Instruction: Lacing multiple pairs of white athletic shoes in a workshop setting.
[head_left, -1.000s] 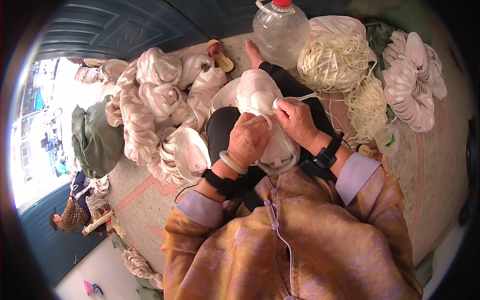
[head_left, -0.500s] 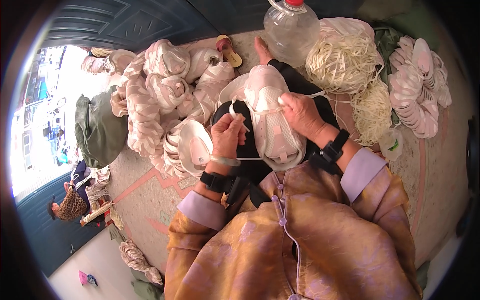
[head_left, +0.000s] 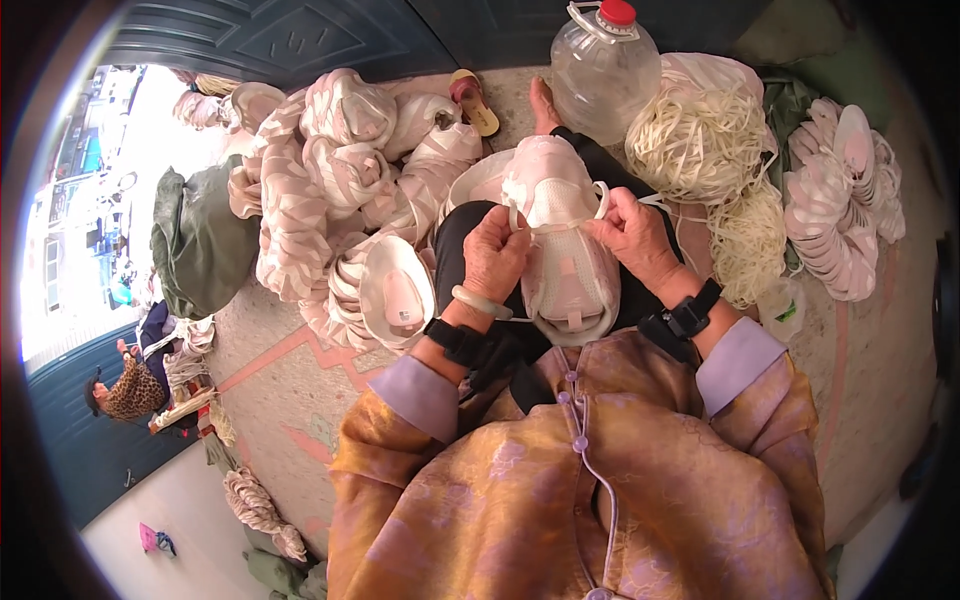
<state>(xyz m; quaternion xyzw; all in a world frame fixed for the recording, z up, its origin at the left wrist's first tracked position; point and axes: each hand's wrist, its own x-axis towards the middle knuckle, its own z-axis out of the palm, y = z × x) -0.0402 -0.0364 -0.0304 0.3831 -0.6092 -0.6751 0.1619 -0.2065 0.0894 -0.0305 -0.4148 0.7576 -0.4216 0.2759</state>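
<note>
A pale pink and white shoe upper (head_left: 570,265) lies across my lap, its toe toward me. On its left side, my left hand (head_left: 495,255) pinches one end of a white shoelace (head_left: 513,215). Across from it, my right hand (head_left: 640,240) is closed on the other side of the lace, which stands up in a small loop above the fingers. Both hands are close to the upper, at the height of its lace holes. Another pale upper sits partly hidden behind my left knee.
Stacked uppers (head_left: 290,235) fill the floor to the left, beside a green sack (head_left: 195,250). A clear jug (head_left: 605,75) with a red cap stands ahead. To its right are a heap of cream laces (head_left: 695,140) and more nested uppers (head_left: 830,225). Another person (head_left: 135,385) sits far left.
My left hand has moved right and closer to the upper, and my right hand has shifted slightly right. A lace loop now shows at my right fingers. The whole view has shifted a little.
</note>
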